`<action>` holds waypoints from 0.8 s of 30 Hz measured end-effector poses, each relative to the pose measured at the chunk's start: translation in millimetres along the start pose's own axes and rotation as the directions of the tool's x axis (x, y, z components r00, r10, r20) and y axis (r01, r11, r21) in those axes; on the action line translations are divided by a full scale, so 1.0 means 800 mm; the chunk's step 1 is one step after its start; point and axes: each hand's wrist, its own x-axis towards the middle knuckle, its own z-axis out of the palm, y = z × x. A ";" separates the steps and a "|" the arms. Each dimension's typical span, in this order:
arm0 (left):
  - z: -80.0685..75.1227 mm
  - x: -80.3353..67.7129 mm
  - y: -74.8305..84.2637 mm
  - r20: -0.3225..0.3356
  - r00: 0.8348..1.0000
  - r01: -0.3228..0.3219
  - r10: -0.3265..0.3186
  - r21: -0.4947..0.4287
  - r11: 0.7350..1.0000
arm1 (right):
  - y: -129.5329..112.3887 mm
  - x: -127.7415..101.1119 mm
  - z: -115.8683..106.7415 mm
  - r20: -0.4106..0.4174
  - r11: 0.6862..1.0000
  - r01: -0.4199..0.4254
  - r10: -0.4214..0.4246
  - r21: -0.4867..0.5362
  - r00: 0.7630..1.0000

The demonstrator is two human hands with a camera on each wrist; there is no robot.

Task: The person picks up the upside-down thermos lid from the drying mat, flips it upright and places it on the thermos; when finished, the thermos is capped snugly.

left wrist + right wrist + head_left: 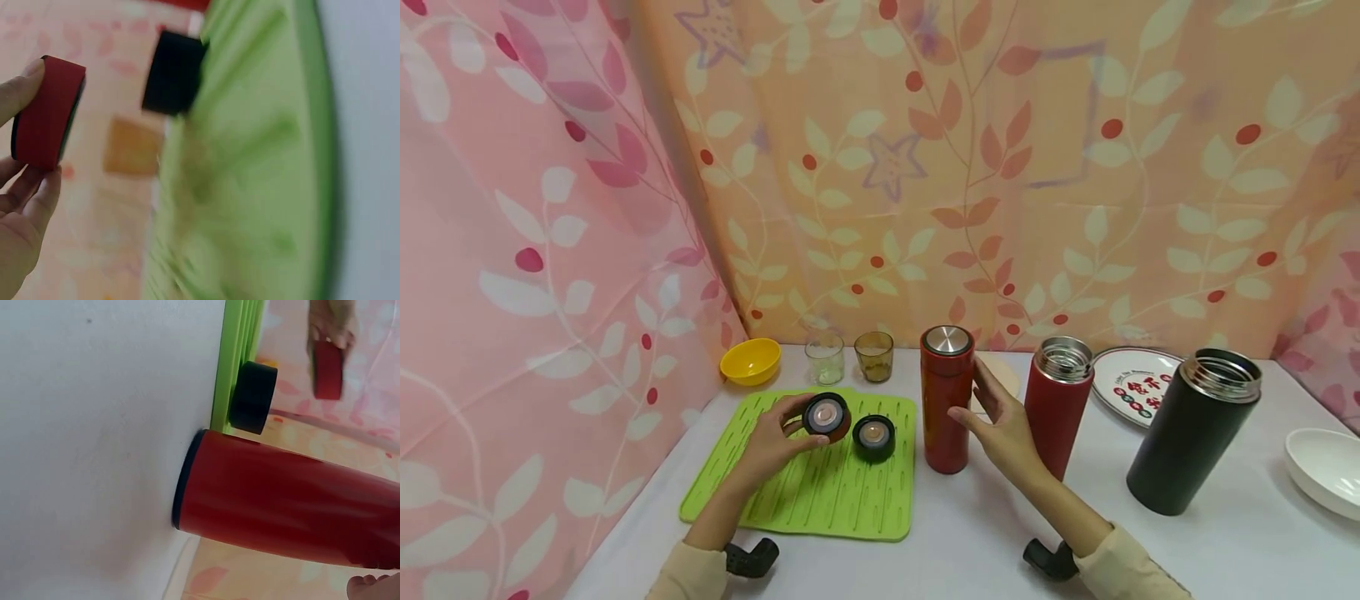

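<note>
My left hand (792, 427) holds a red flask lid (826, 415) by its rim, a little above the green ribbed mat (820, 500); the lid's inside faces up. The left wrist view shows the same red lid (47, 112) pinched between thumb and fingers (28, 206). A black lid (874, 437) lies on the mat just to its right. My right hand (983, 404) is open, fingers straight, beside the capped red flask (947, 408), touching or nearly touching its right side. The right wrist view shows this red flask (281, 500) standing on the white table.
An uncapped red flask (1058, 408) and an uncapped black flask (1191, 433) stand to the right. Behind are a yellow bowl (750, 361), a clear glass (824, 358), an amber glass (874, 356) and a printed plate (1138, 383). A white bowl (1326, 467) sits at the far right.
</note>
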 end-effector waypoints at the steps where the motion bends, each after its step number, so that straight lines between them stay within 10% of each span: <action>1: 0.005 0.000 0.009 0.002 0.999 -0.041 0.041 -0.015 0.999 | -0.002 -0.001 -0.001 -0.007 1.000 0.014 -0.014 -0.003 1.000; 13: 0.068 0.004 0.126 -0.020 0.948 -0.319 0.318 -0.085 0.944 | -0.038 -0.028 -0.006 -0.105 0.960 0.279 -0.279 -0.020 0.955; 24: 0.116 0.015 0.159 -0.004 0.820 -0.569 0.572 -0.110 0.815 | -0.065 -0.036 -0.008 0.015 0.959 0.258 -0.261 0.116 0.965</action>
